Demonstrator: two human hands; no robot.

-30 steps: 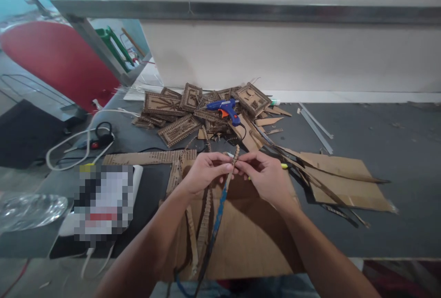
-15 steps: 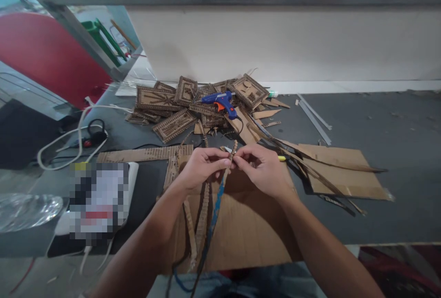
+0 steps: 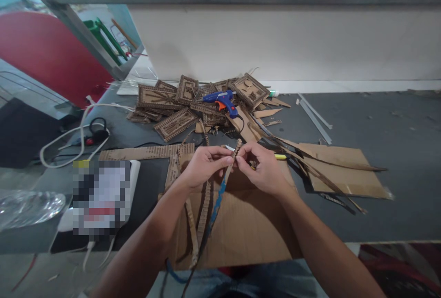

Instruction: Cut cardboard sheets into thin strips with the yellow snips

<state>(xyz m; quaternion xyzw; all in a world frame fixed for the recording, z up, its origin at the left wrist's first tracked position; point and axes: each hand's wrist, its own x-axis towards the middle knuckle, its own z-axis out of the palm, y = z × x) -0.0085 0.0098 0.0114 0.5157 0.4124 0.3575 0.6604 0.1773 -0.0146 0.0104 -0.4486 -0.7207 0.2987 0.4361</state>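
My left hand point(image 3: 209, 165) pinches a long, narrow cardboard strip point(image 3: 217, 204) between thumb and fingers. One face of the strip is partly blue, and its short upper end shows corrugated ridges. My right hand point(image 3: 259, 165) is closed on the same strip near that upper end, right beside the left fingertips. The strip slants down toward my lap. Beneath both hands lies a large cardboard sheet point(image 3: 255, 229). A cutter with a yellow handle point(image 3: 280, 156) lies behind the right hand, its blade partly hidden. More ridged strips point(image 3: 204, 204) hang by my left wrist.
A blue glue gun point(image 3: 222, 99) rests on a heap of decorated cardboard panels point(image 3: 175, 123). Long loose strips point(image 3: 325, 162) cross a cardboard piece point(image 3: 347, 183) at right. White sticks point(image 3: 315, 121) lie behind. On the left are a blurred device point(image 3: 103, 197), cables and a clear plastic bottle point(image 3: 31, 208).
Both hands keep their pinch on the strip. Its upper end has shifted slightly right and up, and its lower tail has swung a little left. The camera view has moved slightly.
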